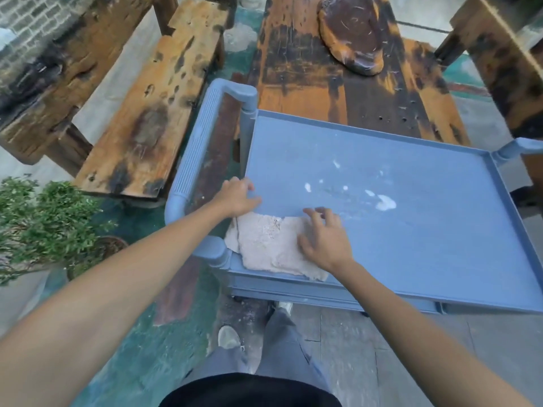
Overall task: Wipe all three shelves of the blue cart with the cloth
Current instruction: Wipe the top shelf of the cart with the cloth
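The blue cart's top shelf fills the middle and right of the head view, with white smears near its centre. A pale, worn cloth lies flat on the shelf's near left corner and hangs a little over the front rim. My right hand rests on the cloth's right part with its fingers spread. My left hand is at the shelf's left edge, just beyond the cloth's far corner, fingers loosely bent, with bare blue shelf showing between thumb and fingers. The two lower shelves are hidden under the top one.
The cart's ribbed blue handle stands out to the left. A worn wooden table with a round slab stands behind the cart, and a wooden bench at left. A potted plant is near my left arm.
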